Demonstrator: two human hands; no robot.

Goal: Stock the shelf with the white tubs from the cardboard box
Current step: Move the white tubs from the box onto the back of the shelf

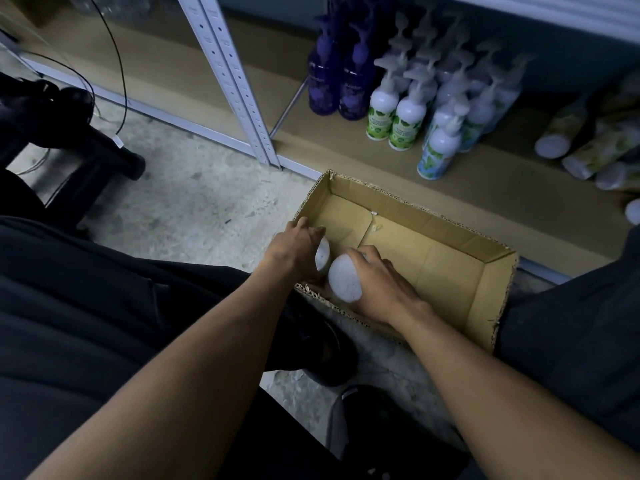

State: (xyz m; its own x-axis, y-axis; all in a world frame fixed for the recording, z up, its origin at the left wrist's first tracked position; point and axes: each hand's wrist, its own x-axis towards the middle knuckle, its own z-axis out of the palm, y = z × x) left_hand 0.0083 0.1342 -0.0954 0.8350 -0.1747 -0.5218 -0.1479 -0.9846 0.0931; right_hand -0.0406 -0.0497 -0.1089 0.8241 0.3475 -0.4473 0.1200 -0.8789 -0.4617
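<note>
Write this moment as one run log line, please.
stage: picking | left hand: grips tub | right hand: grips second tub | both inside cardboard box | shelf: pump bottles

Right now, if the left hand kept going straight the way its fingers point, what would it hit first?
The left hand, gripping a white tub, points up-right into the cardboard box. That stretch of box floor looks bare, so it would probably meet the box's far wall first, though depth is unclear.
</note>
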